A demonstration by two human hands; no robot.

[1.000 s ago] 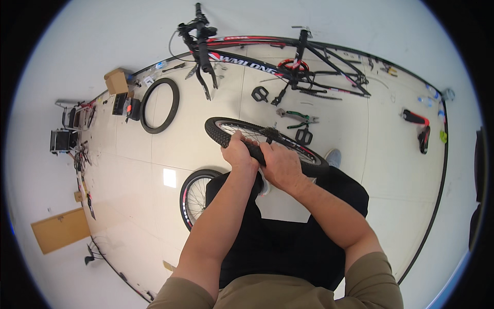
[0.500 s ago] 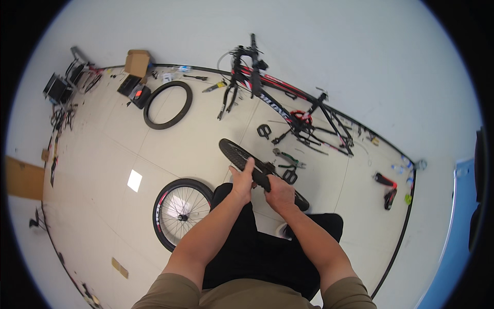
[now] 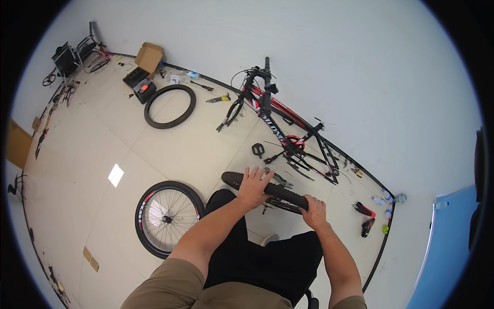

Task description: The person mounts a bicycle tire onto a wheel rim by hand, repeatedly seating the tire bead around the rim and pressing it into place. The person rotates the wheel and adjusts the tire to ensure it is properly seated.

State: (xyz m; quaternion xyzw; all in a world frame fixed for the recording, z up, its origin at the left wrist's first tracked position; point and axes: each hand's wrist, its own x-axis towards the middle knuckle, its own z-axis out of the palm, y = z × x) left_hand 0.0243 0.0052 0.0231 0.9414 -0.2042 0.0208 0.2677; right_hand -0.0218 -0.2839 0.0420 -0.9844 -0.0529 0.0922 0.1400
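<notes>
A bicycle wheel [image 3: 286,194] with a knobby black tyre stands tilted in front of my knees, its tread toward me. My left hand [image 3: 252,188] lies across the left part of the tyre, fingers spread. Around the tyre's right part, the fingers of my right hand [image 3: 315,212] are closed. Part of the rim and spokes shows below the tread; the rest of the wheel is hidden. Just beyond it, green-handled pliers [image 3: 280,178] lie partly covered on the floor. A second bicycle wheel [image 3: 147,200] lies flat by my left knee.
A black bicycle frame [image 3: 272,123] without wheels leans along the wall. A pedal [image 3: 258,150] lies near it. Farther left are a loose tyre [image 3: 191,109], an open toolbox [image 3: 145,93] and a cardboard box [image 3: 150,55]. A red-black tool [image 3: 365,210] lies at right.
The wheel in my hands has turned, its tread now facing up toward me. My hands have moved apart along the tyre, the right one outward. The head view has shifted.
</notes>
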